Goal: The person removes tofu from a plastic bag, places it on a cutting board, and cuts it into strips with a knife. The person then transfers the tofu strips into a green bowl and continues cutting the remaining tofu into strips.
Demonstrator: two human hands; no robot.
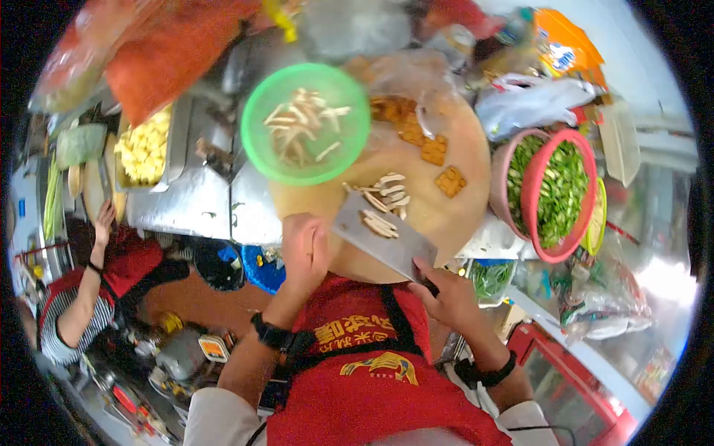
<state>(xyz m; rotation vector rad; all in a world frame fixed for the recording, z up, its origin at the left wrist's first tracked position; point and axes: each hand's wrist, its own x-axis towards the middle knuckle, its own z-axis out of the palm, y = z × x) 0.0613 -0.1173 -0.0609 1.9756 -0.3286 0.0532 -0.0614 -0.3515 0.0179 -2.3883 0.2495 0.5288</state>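
My right hand (444,292) grips the handle of a wide cleaver (387,241), whose blade lies flat over the round cutting board (468,167). Several pale cut strips (379,224) rest on the blade, and more sliced pieces (393,195) lie just beyond it. My left hand (306,249) is at the board's near left edge, blurred, its fingers curled; what they hold, if anything, cannot be made out. Above it sits a green basket (256,152) with pale strips inside. Brown square pieces (450,181) are on the board's far right part.
At right stand pink baskets (529,221) of chopped greens. A metal tray (177,141) of yellow cubes is at left. Beyond the board lie plastic bags (532,100). Another person's hand (105,215) rests by a board at far left.
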